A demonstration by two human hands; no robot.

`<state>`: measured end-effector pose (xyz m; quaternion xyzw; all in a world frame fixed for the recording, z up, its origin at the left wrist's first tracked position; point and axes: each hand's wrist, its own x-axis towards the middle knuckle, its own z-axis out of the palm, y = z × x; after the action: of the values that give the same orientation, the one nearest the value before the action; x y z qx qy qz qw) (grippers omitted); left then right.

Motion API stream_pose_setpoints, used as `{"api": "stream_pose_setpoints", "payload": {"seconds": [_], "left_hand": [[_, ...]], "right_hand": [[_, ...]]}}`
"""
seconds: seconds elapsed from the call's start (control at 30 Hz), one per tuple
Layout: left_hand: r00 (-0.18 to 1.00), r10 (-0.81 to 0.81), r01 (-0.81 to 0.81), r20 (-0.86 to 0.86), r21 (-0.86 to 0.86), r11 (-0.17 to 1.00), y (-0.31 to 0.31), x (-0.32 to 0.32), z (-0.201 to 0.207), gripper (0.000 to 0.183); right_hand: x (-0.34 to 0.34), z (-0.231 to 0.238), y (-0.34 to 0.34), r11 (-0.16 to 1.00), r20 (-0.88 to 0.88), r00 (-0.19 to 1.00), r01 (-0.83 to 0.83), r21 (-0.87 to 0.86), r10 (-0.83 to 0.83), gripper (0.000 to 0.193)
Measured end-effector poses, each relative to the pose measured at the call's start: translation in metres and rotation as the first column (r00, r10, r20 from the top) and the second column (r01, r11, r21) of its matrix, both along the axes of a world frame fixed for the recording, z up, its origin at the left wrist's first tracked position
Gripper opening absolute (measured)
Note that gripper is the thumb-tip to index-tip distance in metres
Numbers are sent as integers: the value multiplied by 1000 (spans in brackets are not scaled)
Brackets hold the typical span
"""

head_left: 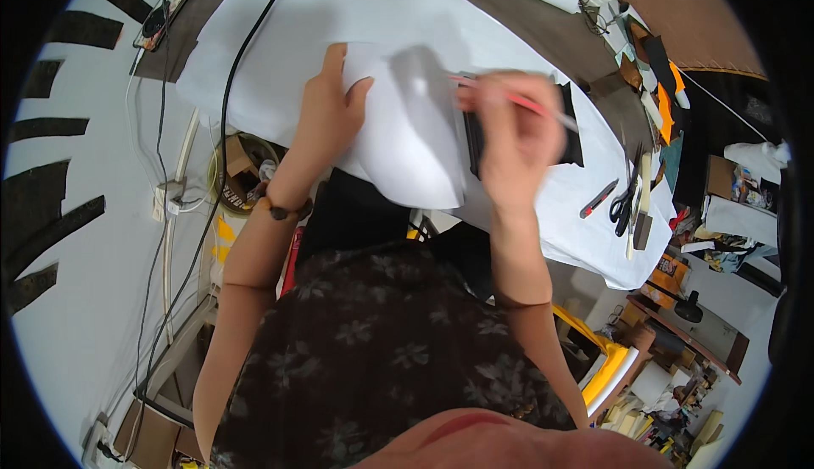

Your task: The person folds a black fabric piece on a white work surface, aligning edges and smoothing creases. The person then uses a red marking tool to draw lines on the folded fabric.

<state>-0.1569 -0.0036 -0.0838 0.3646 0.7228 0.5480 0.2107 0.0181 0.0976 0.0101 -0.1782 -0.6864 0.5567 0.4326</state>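
1. The bench (280, 19) runs away from me under both hands, covered in white; its near edge falls off just below my wrists, so I judge I should keep my forearms low and work inward, not toward my lap.
2. The sheet (407, 142) lies between my hands, its curved near end hanging past the bench edge. I think it will slide if I don't weight it.
3. My left hand (331, 104) lies flat and spread on the sheet's left part, thumb out. Firm, even pressure here should keep the paper still.
4. My right hand (513, 134) is closed in a pinch on the pencil (517, 100), over the sheet's right edge; it is blurred, so I cannot tell where the tip lands. Short strokes would serve best, I think.
5. A dark piece (572, 142) peeks out under and beyond my right hand, touching the sheet's edge.
6. Further right of that hand lie scissors (625, 206), a red pen (599, 199) and a brush (644, 206), well apart, near the bench's right edge. Room to swing right is fair; a wide sweep could knock them off.
7. Left of my left hand a black cable (233, 70) crosses the bench.
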Motion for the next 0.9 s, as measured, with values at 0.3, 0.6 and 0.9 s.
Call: {"api": "stream_pose_setpoints", "payload": {"seconds": [0.3,0.6,0.9], "left_hand": [[753,-24,2,-657,-34,999,-7,4,-22,37],[700,-72,6,-711,-95,995,-12,8,-13,31],[487,-20,-120,-873,-90,989,29,-41,-9,44]], "right_hand": [[-36,-77,4,980,516,854,-37,196,-71,9],[-14,-56,-11,939,631,756,-66,338,-174,7],[59,-20,22,962,318,908,263,77,-273,10]]}}
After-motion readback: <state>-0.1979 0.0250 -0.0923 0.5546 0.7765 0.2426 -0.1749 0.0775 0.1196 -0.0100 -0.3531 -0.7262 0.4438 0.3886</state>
